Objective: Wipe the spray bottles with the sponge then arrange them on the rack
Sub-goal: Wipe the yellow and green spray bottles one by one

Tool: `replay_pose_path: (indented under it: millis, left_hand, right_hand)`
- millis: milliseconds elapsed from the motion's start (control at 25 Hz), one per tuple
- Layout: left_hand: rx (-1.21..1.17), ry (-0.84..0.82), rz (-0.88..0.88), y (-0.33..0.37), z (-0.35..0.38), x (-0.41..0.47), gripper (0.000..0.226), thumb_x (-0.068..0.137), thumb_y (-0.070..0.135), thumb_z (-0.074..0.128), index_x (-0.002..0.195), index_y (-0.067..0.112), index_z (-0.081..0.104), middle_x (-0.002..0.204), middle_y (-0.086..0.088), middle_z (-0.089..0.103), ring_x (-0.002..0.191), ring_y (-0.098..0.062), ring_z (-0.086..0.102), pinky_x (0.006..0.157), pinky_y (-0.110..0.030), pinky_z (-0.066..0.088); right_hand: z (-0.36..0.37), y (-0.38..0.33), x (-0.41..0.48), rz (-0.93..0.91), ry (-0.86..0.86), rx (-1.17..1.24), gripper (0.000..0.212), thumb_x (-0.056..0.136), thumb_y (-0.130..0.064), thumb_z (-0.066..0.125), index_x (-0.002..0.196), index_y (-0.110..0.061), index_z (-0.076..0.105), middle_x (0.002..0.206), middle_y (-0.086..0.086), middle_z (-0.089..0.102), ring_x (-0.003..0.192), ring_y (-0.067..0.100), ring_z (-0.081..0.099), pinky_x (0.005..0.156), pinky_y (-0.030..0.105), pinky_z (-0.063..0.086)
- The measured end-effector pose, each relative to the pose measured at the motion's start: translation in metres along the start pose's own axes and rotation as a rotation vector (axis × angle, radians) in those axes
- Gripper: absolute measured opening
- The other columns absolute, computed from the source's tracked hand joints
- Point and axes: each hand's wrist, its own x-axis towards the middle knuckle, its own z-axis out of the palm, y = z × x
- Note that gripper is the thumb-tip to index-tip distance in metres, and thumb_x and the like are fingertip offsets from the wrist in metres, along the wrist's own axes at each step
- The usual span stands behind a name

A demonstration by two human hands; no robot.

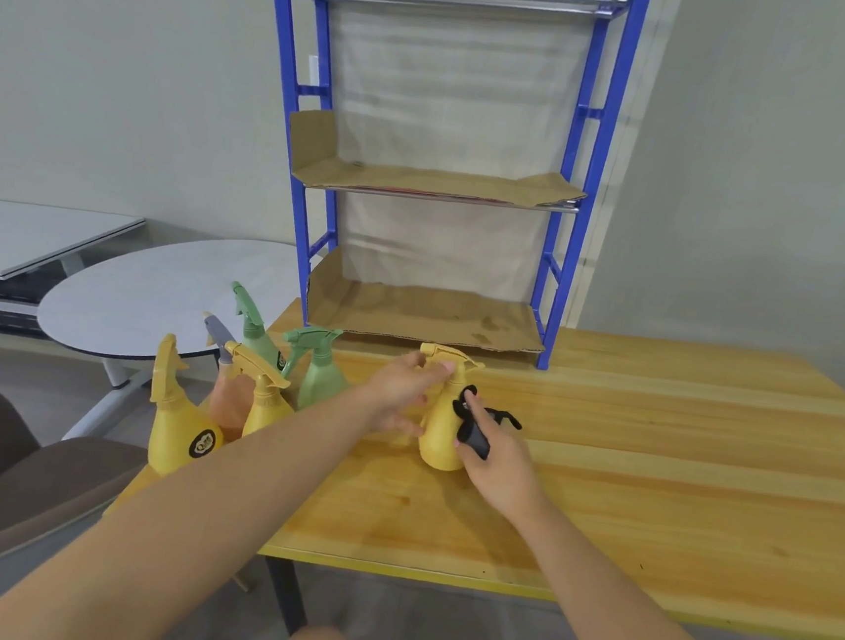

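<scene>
Yellow spray bottle (437, 440): shown upright on the counter (653, 471), nearer its far edge than its near edge, just in front of the rack.
Left grip (395, 394): fingers are spread; the upper fingertips are laid on the bottle's spray head, and the lower ones are held beside its body.
Right grip (499, 464): pinched round a black sponge (476, 436), which is pressed against the bottle's right side.
Remaining bottles: two yellow bottles (175, 425), two green bottles (319, 377) and one orange bottle (232, 399) are clustered at the counter's left edge.
Rack (568, 230): blue-framed, set at the counter's far edge; its two lower shelves are lined with cardboard (426, 315).
Round table (154, 294): seen beyond the counter's left edge.
</scene>
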Motion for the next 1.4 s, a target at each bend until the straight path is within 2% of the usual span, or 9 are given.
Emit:
replay_pose_path:
  millis: [200, 280, 400, 560, 720, 1000, 1120, 1280, 1400]
  left_hand:
    - [0.206, 0.213, 0.198, -0.022, 0.005, 0.007, 0.035, 0.081, 0.048, 0.076, 0.105, 0.025, 0.065, 0.096, 0.004, 0.072, 0.093, -0.020, 0.068, 0.085, -0.047, 0.059]
    - [0.274, 0.220, 0.219, -0.022, 0.004, 0.006, 0.035, 0.085, 0.050, 0.073, 0.102, 0.019, 0.066, 0.086, 0.007, 0.067, 0.080, -0.015, 0.063, 0.070, -0.032, 0.052]
    - [0.329, 0.251, 0.172, -0.026, 0.007, 0.011, 0.039, 0.089, 0.047, 0.069, 0.088, 0.008, 0.068, 0.074, -0.003, 0.062, 0.068, -0.017, 0.053, 0.061, -0.032, 0.040]
    - [0.119, 0.306, 0.140, -0.014, 0.011, 0.014, 0.048, 0.077, 0.051, 0.073, 0.096, 0.008, 0.074, 0.087, -0.008, 0.076, 0.078, -0.019, 0.069, 0.070, -0.035, 0.057]
    - [-0.193, 0.281, 0.085, 0.015, 0.001, 0.010, 0.024, 0.090, 0.031, 0.075, 0.104, 0.012, 0.070, 0.106, -0.008, 0.073, 0.097, -0.028, 0.069, 0.078, -0.063, 0.059]
    - [-0.326, 0.303, 0.067, 0.016, -0.005, 0.006, 0.023, 0.092, 0.028, 0.074, 0.111, 0.016, 0.066, 0.119, -0.006, 0.067, 0.116, -0.034, 0.061, 0.087, -0.074, 0.050]
    - [-0.276, 0.356, 0.126, 0.012, 0.000, 0.004, 0.023, 0.092, 0.032, 0.074, 0.106, 0.015, 0.069, 0.113, -0.005, 0.070, 0.114, -0.033, 0.063, 0.090, -0.068, 0.053]
    - [-0.052, 0.429, 0.208, 0.006, 0.003, 0.004, 0.031, 0.088, 0.044, 0.073, 0.088, 0.014, 0.068, 0.087, -0.006, 0.067, 0.081, -0.025, 0.066, 0.081, -0.054, 0.061]
    - [0.148, 0.418, 0.247, 0.005, 0.000, 0.005, 0.040, 0.087, 0.051, 0.071, 0.081, 0.011, 0.064, 0.069, -0.004, 0.058, 0.065, -0.023, 0.057, 0.060, -0.035, 0.050]
  right_hand:
    - [0.015, -0.009, -0.005, 0.077, -0.083, 0.008, 0.067, 0.102, -0.055, 0.037, 0.158, -0.041, 0.005, 0.146, 0.003, 0.046, 0.142, 0.027, 0.039, 0.113, 0.041, 0.037]
    - [0.020, -0.014, -0.003, 0.073, -0.055, -0.004, 0.063, 0.106, -0.045, 0.034, 0.159, -0.036, 0.002, 0.140, 0.009, 0.051, 0.124, 0.021, 0.053, 0.099, 0.033, 0.046]
    - [0.028, -0.024, 0.004, 0.030, 0.029, -0.060, 0.063, 0.107, -0.033, 0.036, 0.160, -0.029, 0.001, 0.121, 0.014, 0.057, 0.092, 0.015, 0.058, 0.076, 0.026, 0.045]
    - [0.030, -0.028, 0.011, -0.036, 0.173, -0.015, 0.063, 0.106, -0.026, 0.042, 0.160, -0.028, 0.010, 0.139, 0.013, 0.053, 0.122, 0.025, 0.054, 0.093, 0.032, 0.048]
    - [0.027, -0.026, 0.011, -0.086, 0.230, 0.056, 0.060, 0.106, -0.030, 0.043, 0.159, -0.030, 0.014, 0.165, -0.002, 0.023, 0.148, 0.019, 0.029, 0.112, 0.025, 0.030]
    - [0.029, -0.039, 0.021, 0.269, 0.334, 0.705, 0.053, 0.104, -0.036, 0.049, 0.154, -0.026, 0.037, 0.140, -0.001, 0.058, 0.129, 0.018, 0.054, 0.105, 0.033, 0.047]
    - [0.031, -0.040, 0.025, 0.370, 0.337, 0.804, 0.043, 0.103, -0.033, 0.052, 0.143, -0.019, 0.051, 0.119, -0.001, 0.068, 0.112, 0.017, 0.062, 0.095, 0.033, 0.053]
    - [0.025, -0.030, 0.026, 0.426, 0.312, 0.758, 0.029, 0.100, -0.025, 0.059, 0.126, -0.014, 0.065, 0.100, -0.003, 0.070, 0.105, 0.022, 0.066, 0.090, 0.034, 0.054]
    - [0.014, -0.020, 0.022, 0.335, 0.278, 0.524, 0.027, 0.098, -0.019, 0.061, 0.124, -0.014, 0.067, 0.105, -0.002, 0.071, 0.109, 0.024, 0.065, 0.086, 0.029, 0.049]
